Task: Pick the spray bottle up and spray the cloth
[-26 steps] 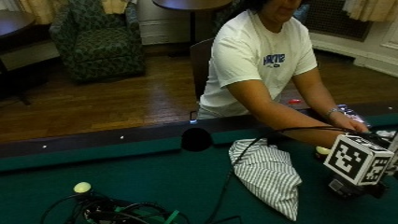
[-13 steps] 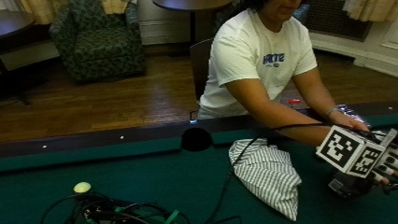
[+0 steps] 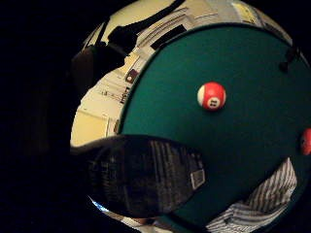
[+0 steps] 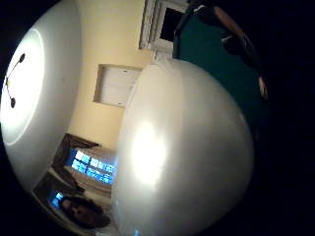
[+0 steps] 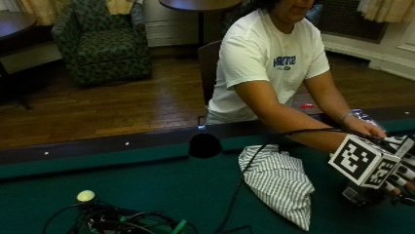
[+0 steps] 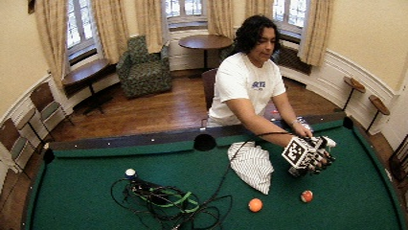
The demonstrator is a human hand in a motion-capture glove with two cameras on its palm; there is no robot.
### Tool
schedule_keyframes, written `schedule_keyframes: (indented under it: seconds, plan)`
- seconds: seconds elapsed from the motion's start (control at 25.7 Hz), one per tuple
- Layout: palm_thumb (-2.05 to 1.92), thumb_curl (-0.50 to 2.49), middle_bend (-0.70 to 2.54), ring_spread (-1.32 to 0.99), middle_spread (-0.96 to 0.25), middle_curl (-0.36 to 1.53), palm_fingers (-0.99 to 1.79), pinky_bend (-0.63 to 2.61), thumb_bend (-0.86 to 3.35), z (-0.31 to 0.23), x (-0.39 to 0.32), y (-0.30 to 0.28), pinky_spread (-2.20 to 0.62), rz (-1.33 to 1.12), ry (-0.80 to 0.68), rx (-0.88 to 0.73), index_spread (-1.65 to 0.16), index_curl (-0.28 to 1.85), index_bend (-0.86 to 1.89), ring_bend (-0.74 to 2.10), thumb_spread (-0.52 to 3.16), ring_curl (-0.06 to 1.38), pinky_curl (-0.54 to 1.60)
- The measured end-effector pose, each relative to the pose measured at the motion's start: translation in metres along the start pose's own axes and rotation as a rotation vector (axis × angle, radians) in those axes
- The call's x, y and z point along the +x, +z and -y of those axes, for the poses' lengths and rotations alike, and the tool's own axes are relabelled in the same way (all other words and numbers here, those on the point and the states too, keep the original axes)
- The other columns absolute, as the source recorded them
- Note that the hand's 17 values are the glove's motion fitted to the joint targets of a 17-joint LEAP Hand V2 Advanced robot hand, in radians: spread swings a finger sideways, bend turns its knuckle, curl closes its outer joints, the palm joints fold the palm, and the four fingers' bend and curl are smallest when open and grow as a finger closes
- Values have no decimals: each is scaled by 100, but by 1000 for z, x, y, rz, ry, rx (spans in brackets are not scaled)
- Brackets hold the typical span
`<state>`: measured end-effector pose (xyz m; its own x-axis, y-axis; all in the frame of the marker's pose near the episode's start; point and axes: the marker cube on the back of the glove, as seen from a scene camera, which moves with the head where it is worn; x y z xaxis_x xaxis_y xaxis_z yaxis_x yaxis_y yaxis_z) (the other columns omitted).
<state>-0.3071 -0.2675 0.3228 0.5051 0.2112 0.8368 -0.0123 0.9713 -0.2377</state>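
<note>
The gloved right hand (image 6: 312,160) gripped the spray bottle (image 3: 146,179), fingers curled round it, above the pool table (image 6: 76,201) near its far rail. The striped cloth (image 5: 279,183) lay just beside, on the felt.

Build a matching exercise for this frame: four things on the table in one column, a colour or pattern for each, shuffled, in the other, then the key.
Things:
1. cloth
2. table felt
3. ball beside the tangled cables
4. ball nearest the cloth's tip

Descriptions:
A. orange
B. white with thin dark stripes
C. pale, whitish
D. green

Pairs: 1-B, 2-D, 3-C, 4-A
</note>
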Motion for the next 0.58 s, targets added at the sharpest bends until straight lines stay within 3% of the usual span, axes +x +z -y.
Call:
schedule_keyframes:
  seconds: [0.58]
  plan:
    - [43,47,33,-9,-10,40,50,39,-5,-23,4,-10,21,-16,6,-25,-37,25,6,52,86,38,38]
